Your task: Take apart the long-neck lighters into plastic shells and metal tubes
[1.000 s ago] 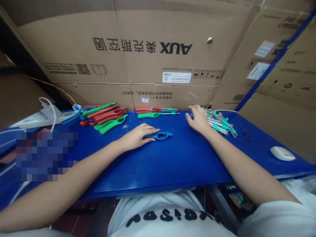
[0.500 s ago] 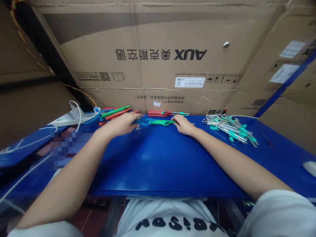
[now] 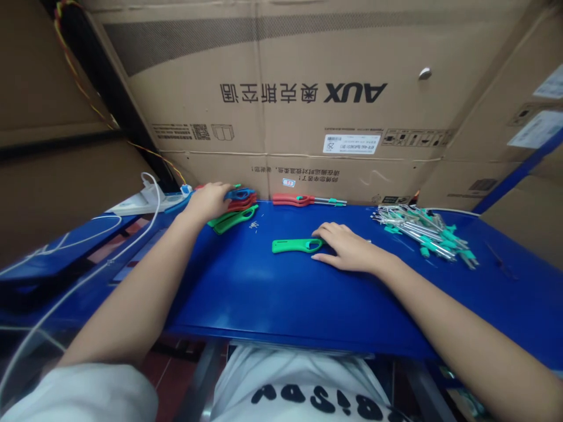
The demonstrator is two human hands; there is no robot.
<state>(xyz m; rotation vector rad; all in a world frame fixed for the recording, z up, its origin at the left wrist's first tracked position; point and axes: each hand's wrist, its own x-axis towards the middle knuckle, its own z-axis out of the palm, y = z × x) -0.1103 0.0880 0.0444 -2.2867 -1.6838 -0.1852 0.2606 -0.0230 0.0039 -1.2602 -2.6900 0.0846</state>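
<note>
A green long-nosed lighter (image 3: 291, 245) lies flat on the blue table, its loop pointing right. My right hand (image 3: 345, 245) is closed around its front end, and the metal tube is mostly hidden under the palm. At the back left, my left hand (image 3: 206, 202) is over a pile of lighter handles, with its fingers closed at a blue lighter handle (image 3: 243, 194) on top. Red handles (image 3: 241, 204) lie beneath it, and green handles (image 3: 234, 219) are at the pile's near side. The left fingertips are partly hidden.
A red lighter (image 3: 292, 200) with its metal tube lies along the cardboard wall (image 3: 281, 123). To the right is a heap of metal tubes with teal parts (image 3: 424, 233). Tiny pieces (image 3: 254, 224) lie near the handles. A white power strip (image 3: 145, 202) and cable are at left.
My right hand has drawn the green lighter toward me. My left hand has moved left onto the pile with the blue handle. The view has shifted slightly.
</note>
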